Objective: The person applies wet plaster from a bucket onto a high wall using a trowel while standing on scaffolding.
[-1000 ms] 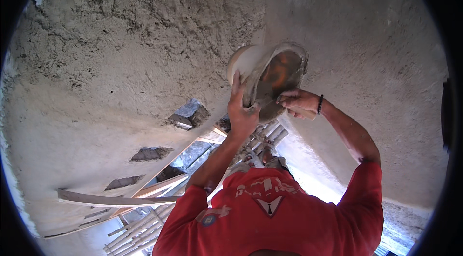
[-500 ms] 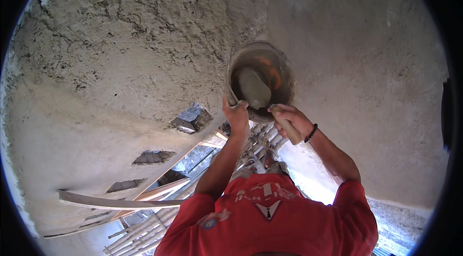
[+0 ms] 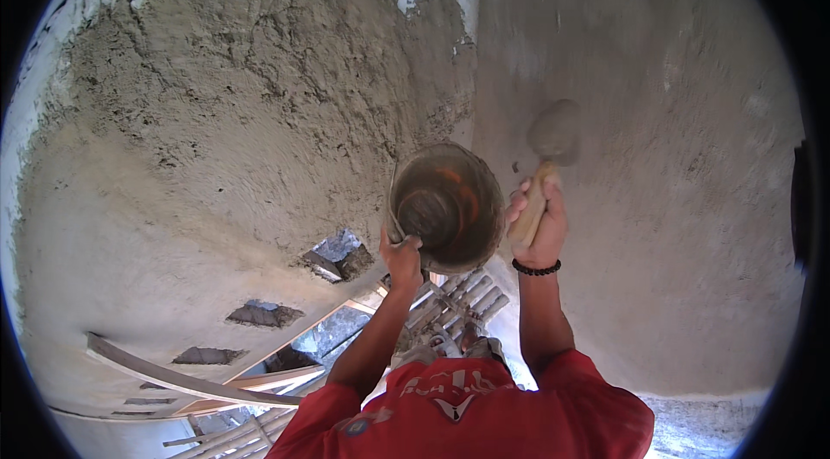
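Observation:
My left hand (image 3: 402, 256) grips the left lower rim of a mortar-crusted bucket (image 3: 475, 239) that is held upright, so its dark, orange-patched interior shows, with little or no mortar inside. To its right, my right hand (image 3: 545, 230) is closed on the pale wooden handle of a trowel (image 3: 553, 130), whose rounded blade is blurred against the smooth grey plastered surface (image 3: 648, 156). Above the bucket and to the left, the neighbouring surface (image 3: 242, 87) carries rough grey mortar, with white patches along its upper edge.
A long pale board (image 3: 173, 370) runs along the lower left, near several rectangular recesses (image 3: 259, 314) in the surface. Below me, round bamboo poles (image 3: 484, 303) form a platform under my feet, with more poles (image 3: 251, 433) at the lower left.
The bucket has turned and moved downward; the lump of mortar seen inside half a second ago is gone. My right hand has lifted the trowel out of the bucket and rightward.

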{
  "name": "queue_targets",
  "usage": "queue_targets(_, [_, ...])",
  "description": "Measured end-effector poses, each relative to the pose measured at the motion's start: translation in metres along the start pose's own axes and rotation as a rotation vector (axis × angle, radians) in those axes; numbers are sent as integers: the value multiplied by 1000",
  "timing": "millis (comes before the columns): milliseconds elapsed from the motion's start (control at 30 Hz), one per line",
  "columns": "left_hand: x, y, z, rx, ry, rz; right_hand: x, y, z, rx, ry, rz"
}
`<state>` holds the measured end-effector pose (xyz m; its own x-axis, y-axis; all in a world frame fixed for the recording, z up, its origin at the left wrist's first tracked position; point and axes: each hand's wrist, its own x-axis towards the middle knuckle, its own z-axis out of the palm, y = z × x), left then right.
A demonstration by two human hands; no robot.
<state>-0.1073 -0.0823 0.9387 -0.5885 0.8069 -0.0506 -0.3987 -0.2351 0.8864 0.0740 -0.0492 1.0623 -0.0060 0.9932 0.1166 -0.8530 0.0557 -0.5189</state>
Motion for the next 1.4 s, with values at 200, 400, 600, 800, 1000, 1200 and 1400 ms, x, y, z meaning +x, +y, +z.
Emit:
queue_targets(200, [-14,10,-27,89,27,-51,27,-29,54,-151,167,-719])
queue_targets(400, [-27,19,-57,97,121,-45,83,-26,77,-584,504,-1058])
queue_targets(600, [-33,7,-69,222,207,-106,212,68,-47,-1912,26,-628])
queue_targets(800, [-30,-14,-58,128,163,-101,76,76,-143,-1701,-202,-560])
queue_targets(1000, [-39,-23,-42,127,147,-128,-6,3,-149,-1074,-129,349])
queue_targets(1200, [-36,-39,-29,120,6,-73,-7,-83,-99,-1648,-696,288])
queue_targets(1400, [-45,-12,11,-2,-105,-78,18,-54,-80,-2062,-800,235])
